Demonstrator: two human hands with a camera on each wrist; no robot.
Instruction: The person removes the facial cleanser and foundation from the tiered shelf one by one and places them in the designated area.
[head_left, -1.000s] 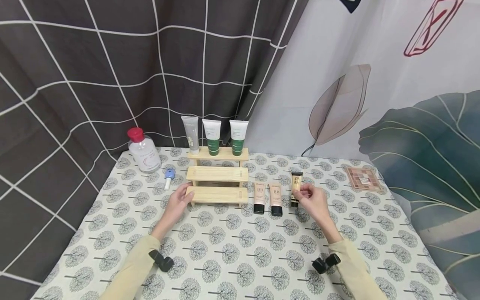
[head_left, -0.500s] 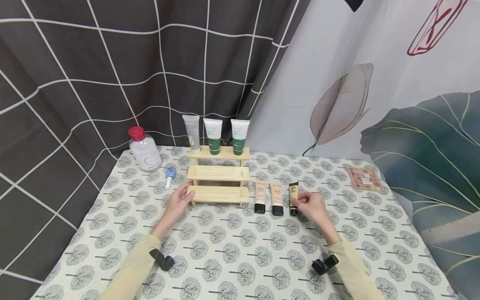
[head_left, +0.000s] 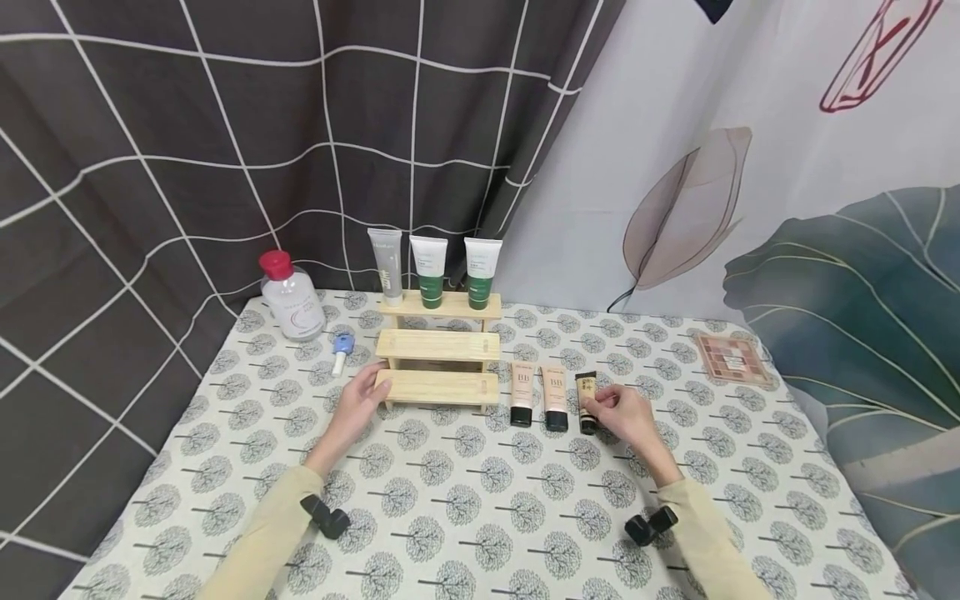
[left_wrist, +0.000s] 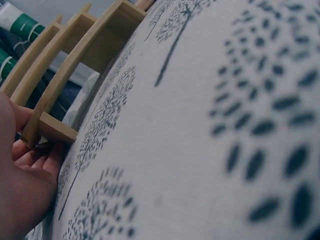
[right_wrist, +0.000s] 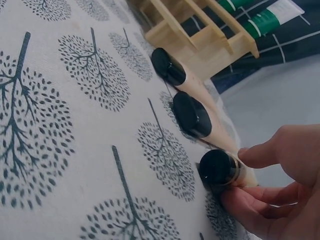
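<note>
My left hand (head_left: 362, 402) grips the left end of the lowest step of a three-tier wooden rack (head_left: 442, 385), thumb above and fingers curled beneath in the left wrist view. My right hand (head_left: 624, 415) pinches a small gold tube with a black cap (head_left: 587, 402) between thumb and fingers; the tube lies on the cloth, cap toward me. Left of it lie two pink BB cream tubes (head_left: 556, 392), caps also toward me. On the rack's top step stand a grey tube (head_left: 387, 265) and two white-and-green tubes (head_left: 431, 271). The right wrist view shows the gold tube's black cap (right_wrist: 216, 167) close up.
A clear bottle with a red cap (head_left: 291, 300) stands at the back left. Beside it lies a small blue-and-white item (head_left: 342, 353). An eyeshadow palette (head_left: 732, 358) lies at the far right. Dark and pale curtains (head_left: 352, 108) hang behind the table.
My right hand has brought the gold tube down and toward me, laying it beside the BB cream tubes. The left hand stays on the rack. The view has shifted slightly.
</note>
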